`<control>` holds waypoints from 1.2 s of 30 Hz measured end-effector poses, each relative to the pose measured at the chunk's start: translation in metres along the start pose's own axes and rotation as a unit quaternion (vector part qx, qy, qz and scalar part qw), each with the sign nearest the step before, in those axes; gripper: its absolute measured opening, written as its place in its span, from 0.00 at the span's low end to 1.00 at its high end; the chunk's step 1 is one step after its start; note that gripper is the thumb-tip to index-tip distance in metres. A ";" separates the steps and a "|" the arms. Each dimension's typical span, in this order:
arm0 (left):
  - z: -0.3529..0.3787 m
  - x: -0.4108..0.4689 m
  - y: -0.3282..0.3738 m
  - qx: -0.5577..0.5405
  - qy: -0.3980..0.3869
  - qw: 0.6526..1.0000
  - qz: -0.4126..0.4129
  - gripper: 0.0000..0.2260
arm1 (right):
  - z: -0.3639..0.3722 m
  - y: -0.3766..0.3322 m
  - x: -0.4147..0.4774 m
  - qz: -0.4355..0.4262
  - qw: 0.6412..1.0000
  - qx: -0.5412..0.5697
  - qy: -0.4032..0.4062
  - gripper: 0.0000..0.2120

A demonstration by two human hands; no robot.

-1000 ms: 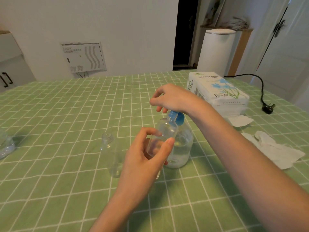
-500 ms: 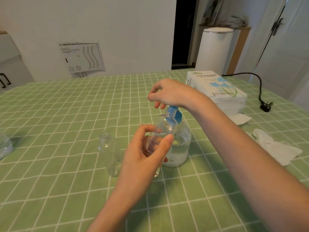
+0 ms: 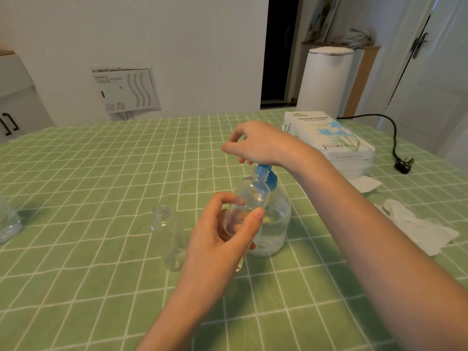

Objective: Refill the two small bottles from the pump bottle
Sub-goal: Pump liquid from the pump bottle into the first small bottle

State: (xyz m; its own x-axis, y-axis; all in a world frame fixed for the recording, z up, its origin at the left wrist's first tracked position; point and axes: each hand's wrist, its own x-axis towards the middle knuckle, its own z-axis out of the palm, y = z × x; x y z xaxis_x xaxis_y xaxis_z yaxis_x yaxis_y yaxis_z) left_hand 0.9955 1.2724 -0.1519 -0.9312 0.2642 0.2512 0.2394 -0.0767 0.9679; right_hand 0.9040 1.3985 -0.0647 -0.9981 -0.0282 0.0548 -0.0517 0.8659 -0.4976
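The counter (image 3: 101, 173), under its green checked cloth, fills the room's middle, with a tissue pack (image 3: 329, 138) out at two o'clock and a crumpled tissue (image 3: 420, 226) at three o'clock. At the centre stands the pump bottle (image 3: 273, 224), clear with some liquid in it, its blue pump head (image 3: 266, 173) under the right hand (image 3: 260, 145), whose fingers are curled down over the top; whether they press it I cannot tell. The left hand (image 3: 222, 239) has its fingers closed around one small bottle (image 3: 249, 206), tilted with its open neck touching the blue spout. Compared with a second ago the small bottle has come up closer under the spout and the right hand sits lower on the head, so pumping into it looks ready to start. The second small bottle (image 3: 169, 236) stands open and seemingly empty at nine o'clock of the pump bottle, just beside the left hand.
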 end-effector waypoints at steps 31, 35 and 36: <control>0.001 0.000 -0.001 0.004 0.011 1.000 0.007 0.15 | 0.001 0.002 -0.003 0.013 0.998 0.042 -0.038 0.19; 0.001 -0.002 -0.002 -0.003 0.011 1.000 -0.001 0.17 | 0.006 0.003 -0.004 0.022 0.997 0.033 -0.065 0.18; 0.001 -0.002 -0.003 -0.005 0.010 1.000 -0.004 0.16 | 0.006 0.003 -0.004 0.020 0.997 0.032 -0.065 0.17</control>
State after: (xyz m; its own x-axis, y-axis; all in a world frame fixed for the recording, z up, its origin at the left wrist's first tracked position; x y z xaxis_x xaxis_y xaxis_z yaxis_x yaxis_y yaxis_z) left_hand 0.9969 1.2733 -0.1548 -0.9381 0.2459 0.2439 0.2298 -0.0847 0.9695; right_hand 0.9076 1.3984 -0.0722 -0.9950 -0.0622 -0.0780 -0.0089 0.8345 -0.5509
